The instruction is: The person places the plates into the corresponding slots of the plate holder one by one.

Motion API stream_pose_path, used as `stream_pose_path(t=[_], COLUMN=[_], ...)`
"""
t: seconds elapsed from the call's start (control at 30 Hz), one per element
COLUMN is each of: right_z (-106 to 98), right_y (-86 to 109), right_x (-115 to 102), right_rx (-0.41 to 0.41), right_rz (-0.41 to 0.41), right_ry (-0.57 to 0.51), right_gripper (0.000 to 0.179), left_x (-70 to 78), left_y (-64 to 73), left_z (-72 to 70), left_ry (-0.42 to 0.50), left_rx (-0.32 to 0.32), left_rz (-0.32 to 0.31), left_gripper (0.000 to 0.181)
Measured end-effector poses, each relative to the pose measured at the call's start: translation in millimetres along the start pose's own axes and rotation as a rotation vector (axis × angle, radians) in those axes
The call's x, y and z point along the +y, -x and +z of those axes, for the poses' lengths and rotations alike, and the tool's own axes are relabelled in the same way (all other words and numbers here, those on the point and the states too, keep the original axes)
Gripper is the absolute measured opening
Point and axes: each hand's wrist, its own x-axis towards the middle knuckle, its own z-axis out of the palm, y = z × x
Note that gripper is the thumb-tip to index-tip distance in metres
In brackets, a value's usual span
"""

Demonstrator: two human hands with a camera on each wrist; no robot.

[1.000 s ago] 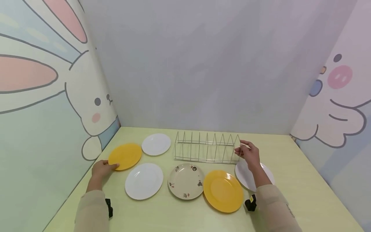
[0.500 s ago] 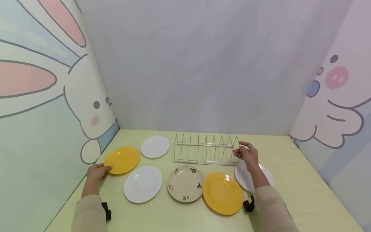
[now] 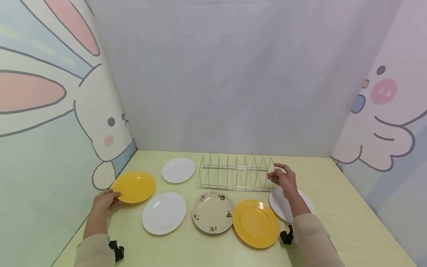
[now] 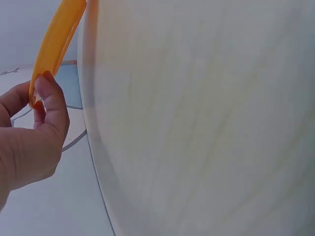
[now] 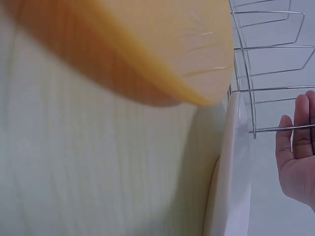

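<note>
In the head view, my left hand pinches the left edge of a yellow plate, thumb on top and fingers beneath. The left wrist view shows this plate edge-on, raised off the table. At the right end of a wire dish rack, my right hand holds the end wire, its fingers reaching past it. That wire crosses in front of the right-hand fingers in the right wrist view; the thumb is hidden there. No plate stands in the rack.
Two white plates lie left of centre. A beige patterned plate and another yellow plate lie before the rack. A third white plate is partly under my right forearm. Walls enclose the table at back and sides.
My left hand has moved left and slightly towards me, carrying the yellow plate with it. My right hand has stayed at the rack's end. The head view has shifted slightly.
</note>
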Motion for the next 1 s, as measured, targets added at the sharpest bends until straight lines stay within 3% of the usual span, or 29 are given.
stream_pose_path(t=[0.17,0.33,0.63,0.83,1.0], right_z=[-1.1,-2.8,0.7,1.1,0.9], right_y=[-0.5,0.4,0.4,1.3,2.5], right_x=[0.5,1.7,3.4,3.8,1.9], right_rx=[-0.024,-0.027,-0.017,-0.012,0.015], right_rz=[-0.02,-0.017,-0.013,-0.009,0.015], right_ry=[-0.019,-0.066,-0.061,-0.072,-0.097], right_gripper=[0.023,0.02,0.02,0.027,0.022], left_x=[3.8,8.5,22.4,27.9,36.1], left_y=[9.9,21.1,38.9,47.0,49.8], left_z=[1.0,10.9,37.3,57.7,77.6], left_ry=[0.023,0.093,0.219,0.233,0.239], left_rx=[-0.014,-0.023,0.032,0.004,-0.026], left_rz=[0.019,0.036,0.041,0.086,0.109], left_gripper=[0.04,0.039,0.025,0.027,0.03])
